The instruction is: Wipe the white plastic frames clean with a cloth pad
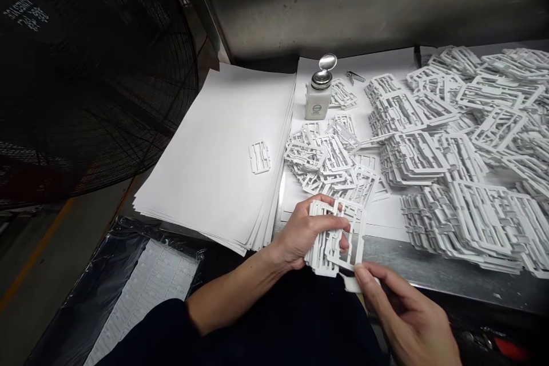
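Observation:
My left hand (300, 234) grips a small stack of white plastic frame parts (338, 237) just above the table's front edge, thumb across the top piece. My right hand (403, 314) is below and to the right, its fingertips pinching the lower right corner of the front frame. A heap of smaller white frames (330, 157) lies on the table just beyond my hands. One single frame (259, 156) rests alone on a thick stack of white paper sheets (214, 148) to the left.
Large piles of bigger white frames (463, 154) cover the right of the metal table (450, 277). A white pump bottle with a metal cap (319, 91) stands at the back, tweezers (355, 76) beside it. A black fan grille (86, 68) is left; a black bag of frames (146, 280) sits lower left.

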Available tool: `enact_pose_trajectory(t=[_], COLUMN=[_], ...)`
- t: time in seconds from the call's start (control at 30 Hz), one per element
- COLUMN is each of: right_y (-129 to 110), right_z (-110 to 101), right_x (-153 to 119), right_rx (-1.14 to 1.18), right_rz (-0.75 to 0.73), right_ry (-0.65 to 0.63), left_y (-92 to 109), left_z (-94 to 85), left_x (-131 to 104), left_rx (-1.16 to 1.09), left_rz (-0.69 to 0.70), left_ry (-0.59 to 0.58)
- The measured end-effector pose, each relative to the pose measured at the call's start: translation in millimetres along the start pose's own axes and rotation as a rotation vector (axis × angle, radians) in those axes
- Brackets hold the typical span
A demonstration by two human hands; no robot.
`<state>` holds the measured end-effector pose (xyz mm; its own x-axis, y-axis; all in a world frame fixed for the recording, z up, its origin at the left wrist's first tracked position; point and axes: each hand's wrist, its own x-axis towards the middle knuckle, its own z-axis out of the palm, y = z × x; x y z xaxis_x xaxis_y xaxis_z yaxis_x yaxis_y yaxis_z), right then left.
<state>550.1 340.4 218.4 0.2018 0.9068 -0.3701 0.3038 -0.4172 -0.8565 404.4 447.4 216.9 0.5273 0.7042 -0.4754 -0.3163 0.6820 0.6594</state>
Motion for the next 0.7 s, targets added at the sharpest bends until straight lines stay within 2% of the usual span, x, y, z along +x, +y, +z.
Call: enact_pose_trajectory(t=[0.07, 0.2, 0.27, 0.3, 0.33, 0.4, 0.47, 0.5, 0.53, 0.57, 0.63, 0.67, 0.7], right_y=[0, 0, -3, -6, -9, -16, -20, -20, -18, -14, -6, -2, 1], right_z=[3, 0, -2, -1, 1, 9, 16, 17, 17, 14, 5, -1, -6], right_x=[6, 9, 6, 3, 1, -3, -4, -3, -2, 0, 4, 5, 6], right_rx=[0.151, 0.270, 0.198, 0.133, 0.066, -0.052, -0.146, -0.185, -0.225, -0.263, -0.307, -0.321, -0.329], right_rz=[0.115, 0.197, 0.218, 0.207, 0.162, -0.085, -0.429, -0.566, -0.642, -0.652, -0.536, -0.452, -0.386], right_ry=[-0.009, -0.053, 0.038, 0.139, 0.253, 0.393, 0.357, 0.319, 0.313, 0.360, 0.500, 0.521, 0.481], left_y=[1, 4, 4, 4, 4, 3, 3, 4, 5, 5, 6, 6, 5], left_z=[-0.1, -4.6, -5.6, -5.0, -3.7, 0.6, 5.0, 6.5, 7.1, 6.8, 4.1, 2.4, 0.9], left_x=[0, 0, 1, 1, 1, 0, -2, -3, -3, -4, -4, -4, -3], left_rx=[-0.014, 0.013, 0.040, 0.054, 0.071, 0.119, 0.149, 0.150, 0.141, 0.127, 0.104, 0.091, 0.078], left_rz=[-0.013, -0.042, -0.028, -0.011, 0.017, 0.094, 0.153, 0.168, 0.168, 0.158, 0.132, 0.109, 0.080], left_ry=[-0.018, 0.004, 0.031, 0.048, 0.073, 0.127, 0.152, 0.153, 0.149, 0.142, 0.140, 0.131, 0.111])
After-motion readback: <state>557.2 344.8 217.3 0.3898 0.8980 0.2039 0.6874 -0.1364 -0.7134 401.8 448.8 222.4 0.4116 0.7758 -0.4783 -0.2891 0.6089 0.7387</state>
